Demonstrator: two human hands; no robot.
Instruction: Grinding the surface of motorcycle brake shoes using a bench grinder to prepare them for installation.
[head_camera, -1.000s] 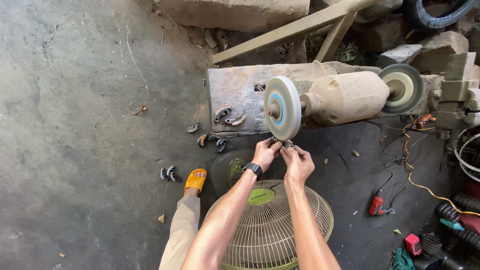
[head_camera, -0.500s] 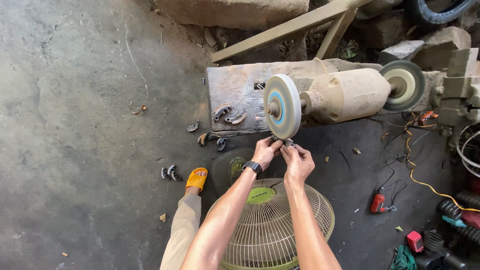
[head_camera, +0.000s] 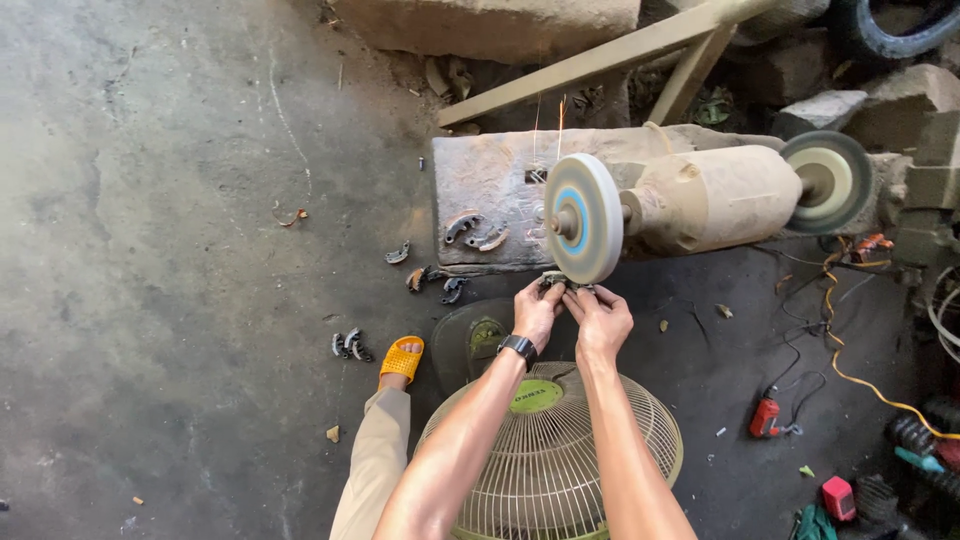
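Small dark curved metal part (head_camera: 556, 281) pressed to the lower rim of the pale round grinding wheel with blue rings (head_camera: 584, 218).

Both hands pinch the part between fingertips: left hand (head_camera: 536, 312) with a black wristwatch (head_camera: 517, 347), right hand (head_camera: 600, 318) just beside it, fingers touching. The part is judged stiff, light and hard, likely hot and sharp-edged near the sparks; grip is best kept at its two ends, clear of the rim. A dusty tan cylindrical motor housing (head_camera: 712, 198) drives the wheel. Similar curved pieces (head_camera: 476, 233) lie on the rough grey stone block (head_camera: 487, 180) at far left. A cream wire fan guard (head_camera: 545, 462) stands near.

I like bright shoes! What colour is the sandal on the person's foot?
Bright orange-yellow: the perforated rubber sandal shows best in the head view, left of the fan.
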